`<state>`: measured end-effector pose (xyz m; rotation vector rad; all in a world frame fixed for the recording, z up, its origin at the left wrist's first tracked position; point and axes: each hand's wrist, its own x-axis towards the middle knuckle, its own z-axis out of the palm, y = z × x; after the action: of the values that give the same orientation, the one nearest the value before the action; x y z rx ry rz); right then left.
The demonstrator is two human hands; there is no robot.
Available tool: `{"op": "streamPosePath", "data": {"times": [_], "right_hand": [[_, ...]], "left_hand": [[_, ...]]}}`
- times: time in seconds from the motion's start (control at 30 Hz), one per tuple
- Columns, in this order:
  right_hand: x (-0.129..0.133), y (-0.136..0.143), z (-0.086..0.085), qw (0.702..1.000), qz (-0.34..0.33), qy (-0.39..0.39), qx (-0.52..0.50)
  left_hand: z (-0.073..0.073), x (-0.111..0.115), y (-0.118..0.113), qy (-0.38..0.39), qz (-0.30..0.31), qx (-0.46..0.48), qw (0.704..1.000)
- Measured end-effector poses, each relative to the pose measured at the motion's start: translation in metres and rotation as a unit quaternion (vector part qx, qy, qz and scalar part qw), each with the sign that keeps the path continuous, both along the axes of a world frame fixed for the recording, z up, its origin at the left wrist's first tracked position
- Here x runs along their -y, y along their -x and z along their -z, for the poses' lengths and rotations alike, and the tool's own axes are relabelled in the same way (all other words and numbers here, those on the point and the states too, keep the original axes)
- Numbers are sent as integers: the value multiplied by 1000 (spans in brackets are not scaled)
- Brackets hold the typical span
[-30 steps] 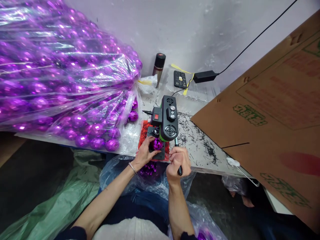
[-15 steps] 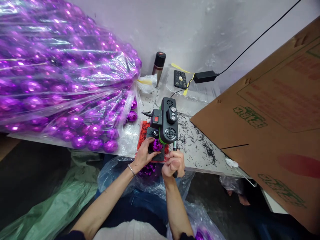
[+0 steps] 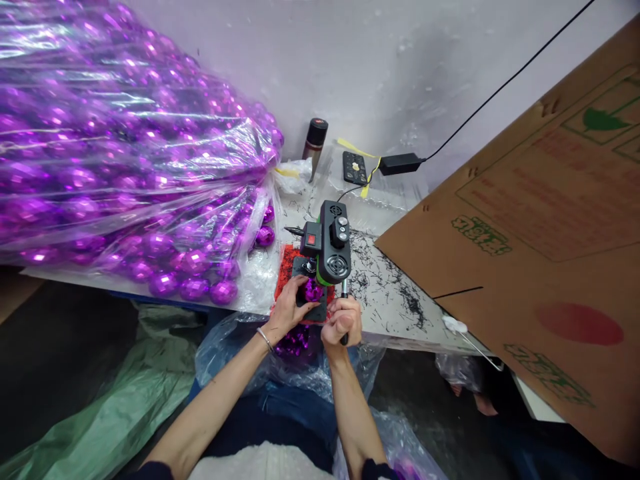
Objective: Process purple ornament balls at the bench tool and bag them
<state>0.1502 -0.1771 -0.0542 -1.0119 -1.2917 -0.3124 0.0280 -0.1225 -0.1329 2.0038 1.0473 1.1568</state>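
Between the thumb and fingers of my left hand (image 3: 289,308) sits a shiny purple bauble (image 3: 313,290), held on the black base plate (image 3: 315,312) under a small bench machine (image 3: 334,241). The machine is black with green edges, a red switch and two round vents. My right hand (image 3: 343,321) is wrapped round the black grip of a lever (image 3: 345,291) at the machine's front right. A red mat (image 3: 285,267) covered in dark shavings lies under the base. More purple baubles (image 3: 294,341) show in clear plastic on my lap.
A big clear bag of purple baubles (image 3: 125,167) fills the left of the table (image 3: 257,283). Behind stand a flask (image 3: 315,143), a phone-like black object (image 3: 355,167) and a power adapter (image 3: 401,164). A large cardboard box (image 3: 525,267) leans at right. Black shavings (image 3: 410,300) litter the tabletop.
The view has shifted slightly. Both hands keep their places, the left on the bauble and the right on the lever, with no clear movement of either.
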Motion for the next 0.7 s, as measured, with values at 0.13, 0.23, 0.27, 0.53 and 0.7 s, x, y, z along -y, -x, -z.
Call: {"op": "streamPosePath", "data": {"times": [0.13, 0.23, 0.27, 0.53, 0.7], "right_hand": [[2, -3, -7, 999, 5, 10, 32], [6, -3, -30, 999, 13, 40, -13], [8, -3, -40, 998, 8, 54, -24], [14, -1, -57, 997, -16, 70, -23], [12, -2, -41, 998, -9, 63, -21]], "left_hand": [[-1, -4, -4, 8, -11, -4, 1000], [-1, -3, -4, -9, 1, -3, 1000], [0, 1, -2, -18, 11, -4, 1000], [-16, 13, 42, -72, -2, -8, 997], [-77, -87, 50, 22, -194, -165, 967]]}}
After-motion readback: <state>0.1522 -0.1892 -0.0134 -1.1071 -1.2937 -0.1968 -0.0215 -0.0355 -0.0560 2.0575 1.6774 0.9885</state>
